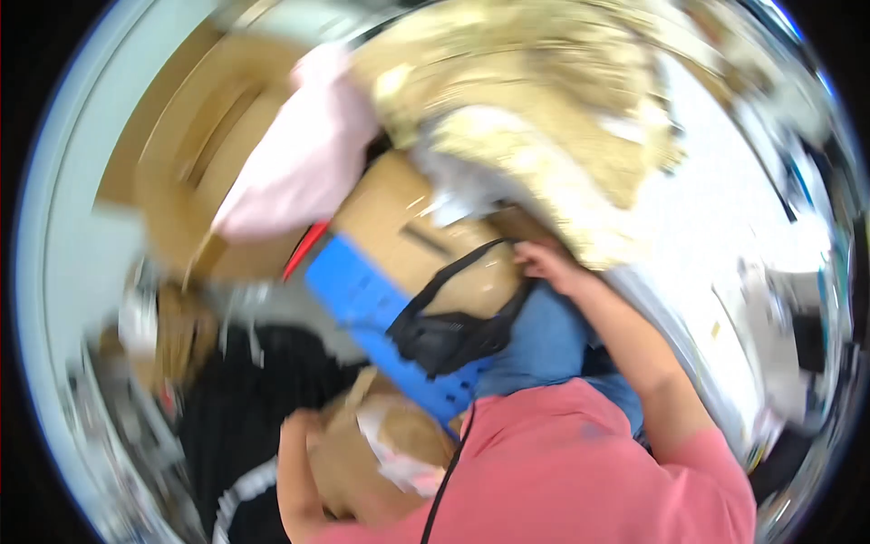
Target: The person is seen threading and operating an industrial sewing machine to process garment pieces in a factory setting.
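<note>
Both hands busy: rt hand [542, 260] grips black bag [450, 337] strap.

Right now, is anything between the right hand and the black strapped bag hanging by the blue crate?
Nothing visible: the right hand already grips the strap of the black strapped bag, which hangs against the blue plastic crate. The picture is blurred.
</note>
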A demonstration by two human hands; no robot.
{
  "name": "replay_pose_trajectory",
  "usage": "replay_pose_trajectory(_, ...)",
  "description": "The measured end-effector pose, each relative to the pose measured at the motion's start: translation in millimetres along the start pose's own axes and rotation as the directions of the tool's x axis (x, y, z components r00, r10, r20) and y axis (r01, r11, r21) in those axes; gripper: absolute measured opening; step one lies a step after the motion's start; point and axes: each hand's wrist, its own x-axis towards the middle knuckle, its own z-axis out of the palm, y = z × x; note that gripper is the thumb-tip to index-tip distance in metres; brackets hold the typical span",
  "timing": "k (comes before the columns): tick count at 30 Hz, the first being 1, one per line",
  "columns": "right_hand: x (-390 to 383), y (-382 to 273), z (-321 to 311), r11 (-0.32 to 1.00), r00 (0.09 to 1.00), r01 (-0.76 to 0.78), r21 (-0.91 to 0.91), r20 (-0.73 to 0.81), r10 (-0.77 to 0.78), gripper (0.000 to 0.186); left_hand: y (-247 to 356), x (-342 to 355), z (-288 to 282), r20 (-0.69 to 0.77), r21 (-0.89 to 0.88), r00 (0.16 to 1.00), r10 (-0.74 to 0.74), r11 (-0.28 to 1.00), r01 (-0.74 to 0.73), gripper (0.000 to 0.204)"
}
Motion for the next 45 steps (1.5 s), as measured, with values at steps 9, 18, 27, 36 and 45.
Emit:
replay_pose_trajectory(9, -206.4, 69.1, -83.4, 0.682, 0.696, 0.210, -0.701, -0.383, -0.608, 0.026, 323.2, -193.5, -294.4, -0.596, 0.467, 0.174, 0.784, 0.514, -0.720, 0.023)
replay_pose_trajectory(18, -377.6, 338.7, -145.1, 0.299, 0.925, -0.378, -0.876, -0.351, 0.142, 0.040, 597.6, -292.3, -342.4, -0.002, 0.718, -0.459, 0.888, -0.318, -0.619, 0.018)
replay_pose_trajectory(27, -316.9, 313.8, -236.7, 0.515, 0.848, -0.491, -0.703, -0.521, 0.096, 0.036, 692.5, -312.7, -352.1, -0.135, 0.720, -0.427, 0.894, -0.207, -0.662, 0.014)
replay_pose_trajectory(36, -328.3, 352.0, -207.9, 0.633, 0.616, -0.682, -0.366, -0.754, 0.227, 0.033, 712.6, -316.0, -326.5, -0.461, 0.530, -0.450, 0.765, -0.169, -0.831, 0.011)
replay_pose_trajectory(45, -359.0, 166.6, -101.2, 0.656, 0.637, 0.067, -0.752, -0.474, -0.608, 0.016, 698.8, -367.2, -278.1, -0.212, 0.796, -0.910, 0.358, -0.477, -0.373, 0.017)
